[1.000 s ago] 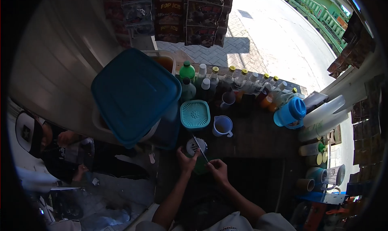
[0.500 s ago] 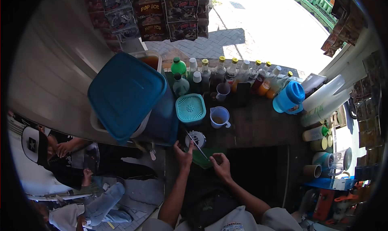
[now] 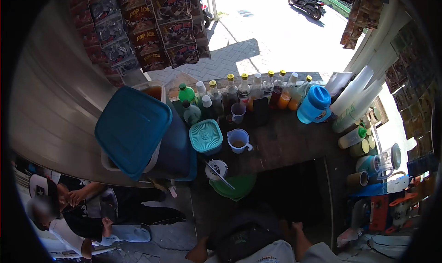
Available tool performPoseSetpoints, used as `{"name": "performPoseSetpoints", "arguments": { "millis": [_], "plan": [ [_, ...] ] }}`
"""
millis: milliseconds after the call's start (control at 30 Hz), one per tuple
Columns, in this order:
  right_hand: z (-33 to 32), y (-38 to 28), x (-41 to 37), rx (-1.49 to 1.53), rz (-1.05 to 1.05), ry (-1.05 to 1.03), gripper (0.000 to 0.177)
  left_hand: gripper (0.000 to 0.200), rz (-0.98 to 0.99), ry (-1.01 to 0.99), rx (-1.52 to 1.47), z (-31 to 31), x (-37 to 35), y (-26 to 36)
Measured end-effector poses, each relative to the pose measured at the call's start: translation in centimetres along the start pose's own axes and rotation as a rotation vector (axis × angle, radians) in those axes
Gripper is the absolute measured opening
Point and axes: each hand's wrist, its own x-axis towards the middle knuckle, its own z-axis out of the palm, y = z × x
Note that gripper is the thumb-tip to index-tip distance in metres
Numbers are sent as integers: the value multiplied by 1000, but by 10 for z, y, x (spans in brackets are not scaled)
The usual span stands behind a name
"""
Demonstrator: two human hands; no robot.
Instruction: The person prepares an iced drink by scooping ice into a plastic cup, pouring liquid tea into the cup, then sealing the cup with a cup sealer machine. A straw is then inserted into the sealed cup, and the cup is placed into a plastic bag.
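Observation:
My left hand (image 3: 199, 251) is low beside the black waist bag (image 3: 246, 233); its fingers are hidden behind the bag. On the bag's other side, my right hand (image 3: 298, 230) hangs near my waist, too dark and partly covered to read its grip. A long thin pale utensil (image 3: 226, 182) lies across the white round printed lid (image 3: 215, 170) and reaches over the green basin (image 3: 237, 188). Behind them stand a turquoise lidded tub (image 3: 206, 136) and a pale measuring jug (image 3: 238, 141) with some liquid in it.
A row of bottles (image 3: 244, 90) lines the counter's far edge. At left sits a large container with a blue lid (image 3: 133, 131); at right, a blue jug (image 3: 314, 104) and plastic cups. Sachet strips (image 3: 147, 28) hang above. Two people (image 3: 87, 203) are at lower left.
Both hands have left the long utensil and drawn back to my waist. The view has shifted, a motorbike now shows on the street, and the person at lower left has moved.

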Motion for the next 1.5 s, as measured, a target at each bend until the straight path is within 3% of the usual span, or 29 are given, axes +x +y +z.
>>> {"name": "performPoseSetpoints", "arguments": {
  "millis": [33, 100, 133, 200, 233, 267, 300, 333, 367, 533, 600, 700, 733, 767, 800, 900, 967, 1033, 1067, 1133, 1167, 1233, 1300, 1367, 1400, 1500],
  "plan": [
    [-2, 10, -4, 12, 19, 6, 30, 44, -106, 11, -55, 4, 3, -11],
    [-2, 32, -40, 350, -7, -62, 30, 42, -361, 27, -161, -4, 20, 0],
    [6, 40, -54, 344, 16, -70, 30, 41, -495, 44, -210, -7, 28, 7],
    [42, 58, -58, 811, 181, -219, 27, 40, -752, 99, -298, -17, 55, 37],
    [67, 69, -60, 810, 197, -228, 27, 39, -883, 131, -337, -17, 64, 54],
    [105, 86, -52, 676, 45, -161, 27, 39, -552, 160, -586, -14, 74, 18],
    [129, 93, -48, 543, -108, -95, 27, 39, -750, -168, 311, -20, 115, -54],
    [138, 95, -48, 552, -102, -107, 27, 41, -715, -171, 358, -19, 139, -76],
    [144, 96, -45, 567, -113, -150, 27, 49, -760, -174, 327, -24, 167, 4],
    [146, 96, -19, 693, -144, -291, 22, 43, -493, -51, 297, 34, 263, 103],
    [139, 100, -13, 791, -115, -296, 20, 42, -462, -115, 247, 64, 280, 127],
    [20, 55, -22, 1011, 296, -285, 21, 39, -396, -369, 15, 109, 297, 133],
    [18, 57, -9, 1143, 343, -229, 21, 42, -468, -531, 96, 118, 302, 149],
    [5, 56, -3, 1244, 371, -163, 23, 43, -437, -715, 313, 125, 310, 164],
    [-7, 55, 3, 1326, 370, -117, 28, 44, -336, -773, 365, 131, 317, 150],
    [-63, 49, -1, 1390, 281, 183, 46, 41, -366, -919, 392, 138, 355, 115],
    [-76, 55, -2, 1406, 311, 308, 47, 36, -328, -826, 275, 147, 378, 82],
    [-107, 63, -25, 1206, 369, 644, 37, 34, -276, -913, 307, 168, 378, 162],
    [-114, 70, -31, 1221, 395, 658, 37, 32, -228, -949, 306, 176, 381, 193],
    [-130, 88, -36, 1190, 631, 1129, 23, 31, -181, -967, 432, 203, 408, 183],
    [-138, 102, -36, 1199, 644, 1137, 23, 30, -152, -959, 542, 212, 418, 180],
    [-159, 138, -35, 1213, 626, 1411, 21, 29, -143, -964, 569, 234, 419, 203],
    [-186, 175, -36, 1027, 590, 1353, 30, 29, -128, -979, 601, 258, 411, 240],
    [-224, 201, -32, 562, 508, 1420, 43, 30, -73, -1060, 640, 272, 398, 276],
    [-240, 207, -29, 570, 516, 1434, 43, 30, -56, -1062, 646, 277, 401, 276],
    [-270, 217, -10, 334, 487, 1125, 55, 30, -98, -1074, 673, 275, 406, 274]
  ]
}}
